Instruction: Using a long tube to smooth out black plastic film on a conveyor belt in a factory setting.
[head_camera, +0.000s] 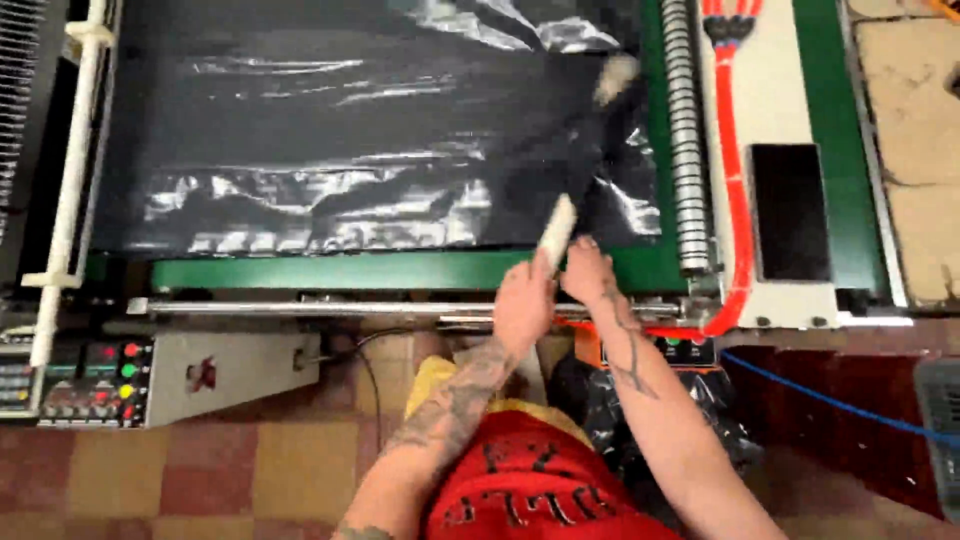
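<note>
Both hands meet at the front edge of a green machine bed (400, 271). The left hand (522, 305) is closed around a pale, flat stick-like tool (557, 233), which angles up and away onto black plastic sheeting (350, 130). The right hand (588, 272) lies just beside it, fingers bent down on the sheet's near edge; whether it grips the plastic cannot be told.

The glossy, wrinkled sheeting covers most of the bed, ending short of the front edge. A second pale object (617, 78), blurred, lies on it near the far right corner.

Along the bed's right edge runs a ribbed metal roller (684, 140), then a white panel (780, 110) carrying red tubes (738, 200) and a dark rectangular window (790, 212). A metal rail (300, 307) spans the front. Below its left end sits a control box (100, 382) with red and green buttons. A blue cable (830, 400) crosses the tiled floor (250, 470) at right. A black bag (640, 410) hangs under the forearms.
</note>
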